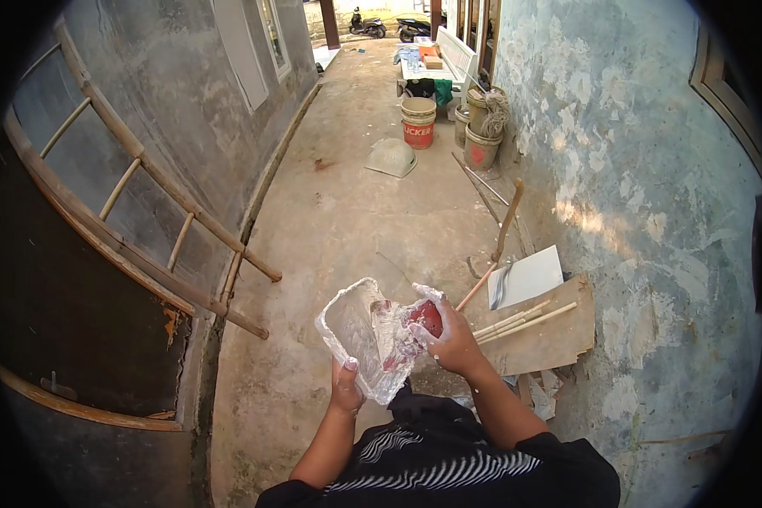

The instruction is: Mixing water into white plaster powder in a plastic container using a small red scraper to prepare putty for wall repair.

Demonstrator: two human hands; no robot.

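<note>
A tray-like container (340, 322), its rim and walls crusted with white plaster, is held out in front of my body. My left hand (345, 388) grips its lower left edge, thumb over the rim. Over the container's right side, my right hand (454, 340) is closed around a red tool (427, 317) smeared with white paste, which looks like a scraper. The tool's flat, plaster-coated part (389, 330) reaches into the container. White paste coats the fingers of my right hand. Where the tool's edge meets the container is hard to make out.
A wooden ladder (165, 190) leans along the left wall. On the right lie a brown board (559, 330) with several pale sticks (525, 322), a white panel (525, 278) and a curved wooden handle (507, 224). Ahead stand a red bucket (417, 131), an overturned pale basin (391, 157) and a cluttered bench (457, 55).
</note>
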